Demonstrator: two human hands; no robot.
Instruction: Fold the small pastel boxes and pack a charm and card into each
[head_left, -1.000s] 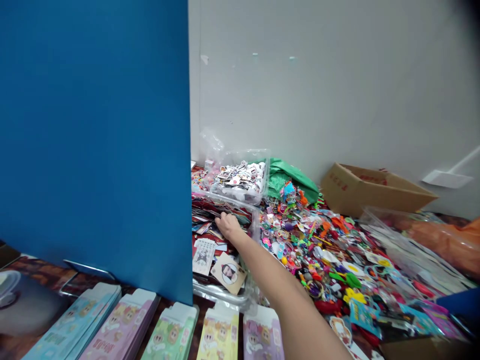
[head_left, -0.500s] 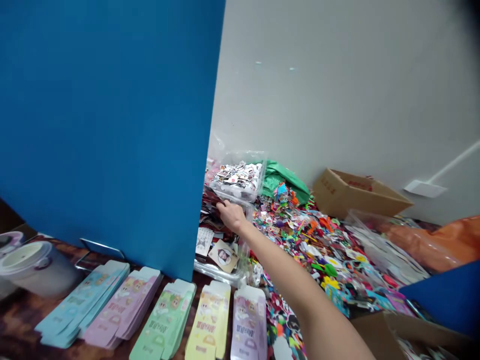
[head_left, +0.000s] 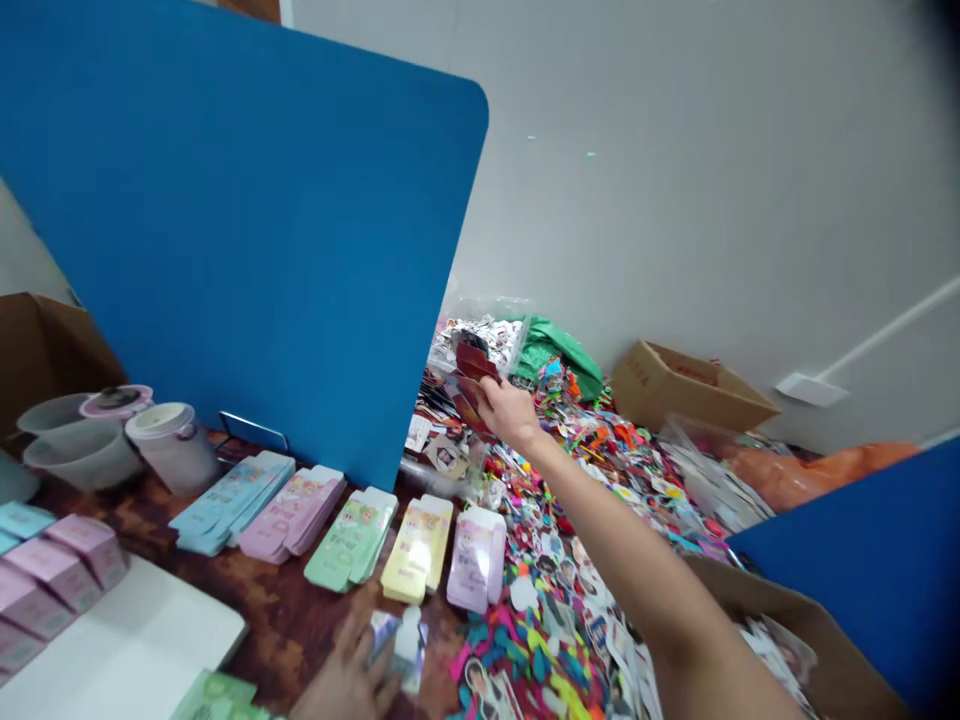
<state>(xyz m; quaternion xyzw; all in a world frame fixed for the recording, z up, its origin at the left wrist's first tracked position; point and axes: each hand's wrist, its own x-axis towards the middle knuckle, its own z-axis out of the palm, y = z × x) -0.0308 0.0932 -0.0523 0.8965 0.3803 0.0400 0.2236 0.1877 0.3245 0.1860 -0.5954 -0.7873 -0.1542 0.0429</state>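
Note:
My right hand (head_left: 511, 412) is closed around a few dark red cards (head_left: 474, 372), raised above a clear plastic bin (head_left: 469, 470) of cards and photos. Beyond it stands another clear bin (head_left: 517, 345) full of small white cut-outs. Low in the view, my left hand (head_left: 349, 672) lies blurred over the table with its fingers spread. Its fingertips are beside a small purple-and-white packet (head_left: 405, 648); whether they touch it I cannot tell. Flat folding cartons in blue (head_left: 234, 500), pink (head_left: 294, 512), green (head_left: 352, 540), yellow (head_left: 417, 548) and purple (head_left: 477, 560) lie in a row.
A tall blue divider (head_left: 285, 240) rises behind the cartons. Colourful small trinkets (head_left: 555, 600) are heaped to the right, near a cardboard box (head_left: 686, 395). Plastic tubs (head_left: 176, 450), pink boxes (head_left: 56, 570) and a white board (head_left: 142, 640) are at the left.
My right hand has lifted out of the card bin with dark red cards in it. My left hand has come into view at the bottom. The view has shifted, showing more of the table.

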